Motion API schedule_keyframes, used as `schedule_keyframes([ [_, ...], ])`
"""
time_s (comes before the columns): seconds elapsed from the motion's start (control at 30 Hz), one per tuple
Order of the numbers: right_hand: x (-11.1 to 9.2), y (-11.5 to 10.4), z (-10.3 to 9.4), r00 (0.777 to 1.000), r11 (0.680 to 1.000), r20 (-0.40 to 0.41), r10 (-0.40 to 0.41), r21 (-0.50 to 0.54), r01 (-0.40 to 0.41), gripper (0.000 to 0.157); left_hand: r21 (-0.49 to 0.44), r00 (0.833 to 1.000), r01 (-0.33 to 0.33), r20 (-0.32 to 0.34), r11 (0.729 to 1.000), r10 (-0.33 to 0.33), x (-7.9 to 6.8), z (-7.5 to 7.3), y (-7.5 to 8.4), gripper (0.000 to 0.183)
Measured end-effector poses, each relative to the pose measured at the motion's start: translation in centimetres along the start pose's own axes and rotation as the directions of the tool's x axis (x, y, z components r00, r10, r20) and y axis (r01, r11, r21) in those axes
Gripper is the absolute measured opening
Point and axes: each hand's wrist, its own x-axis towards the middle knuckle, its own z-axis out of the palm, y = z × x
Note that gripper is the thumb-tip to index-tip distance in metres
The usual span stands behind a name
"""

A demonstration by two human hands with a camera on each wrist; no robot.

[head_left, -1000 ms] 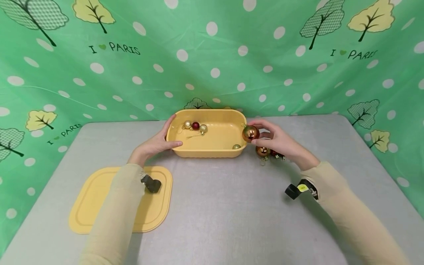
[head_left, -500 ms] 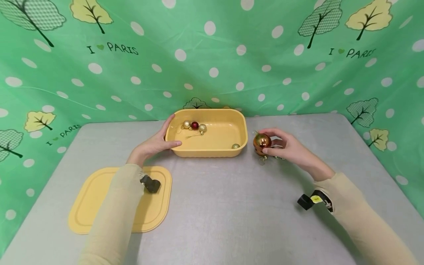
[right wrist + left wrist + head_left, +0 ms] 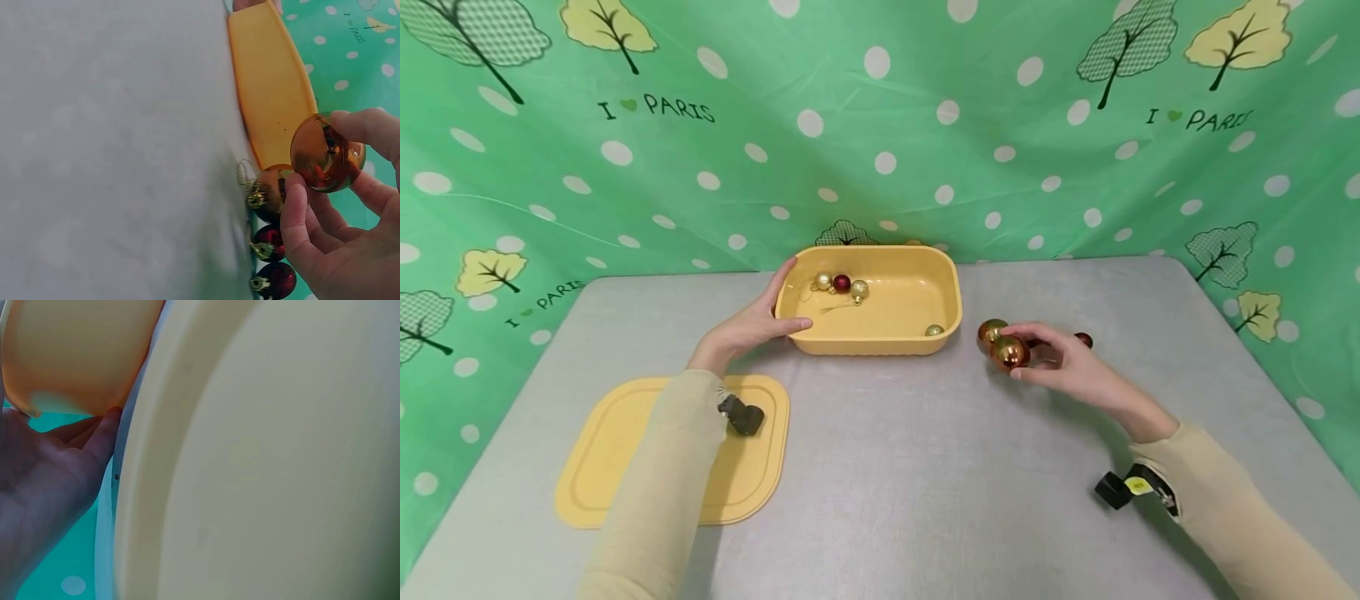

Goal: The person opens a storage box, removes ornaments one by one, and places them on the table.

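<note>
My left hand (image 3: 745,329) grips the left end of a yellow plastic box (image 3: 880,345), its thumb on the front rim. Inside the box lie a pale gold bauble (image 3: 823,281), a dark red bauble (image 3: 842,284), a glittery gold bauble (image 3: 859,290) and another gold bauble (image 3: 934,330) at the front right. Right of the box, my right hand (image 3: 1067,362) pinches a shiny copper bauble (image 3: 326,156) between thumb and fingers. Close beside it sits a second copper bauble (image 3: 270,195) on the table. Two dark red baubles (image 3: 275,280) lie near those fingers in the right wrist view.
A flat yellow lid (image 3: 752,467) lies on the grey table (image 3: 925,483) at the left, partly under my left forearm. Behind the table hangs a green dotted cloth (image 3: 880,167). One dark red bauble (image 3: 1083,339) shows past my right hand.
My right hand has drawn away from the box's right rim, rightward and toward me, with the copper bauble still in its fingers. The left hand and the box stay in place.
</note>
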Motion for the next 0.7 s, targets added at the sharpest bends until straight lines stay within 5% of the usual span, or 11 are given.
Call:
schedule_keyframes([
  [0.3,-1.2,0.4,0.5,0.998,0.998,-0.004,0.060,0.006,-0.060,0.049,0.019,1.000,0.005,-0.003,1.000,-0.005,-0.2,0.0,0.4,0.103],
  [0.7,-1.5,0.8,1.0,0.996,0.987,-0.043,0.081,-0.138,-0.086,0.046,0.024,1.000,0.009,-0.006,1.000,-0.009,-0.2,0.1,0.4,0.103],
])
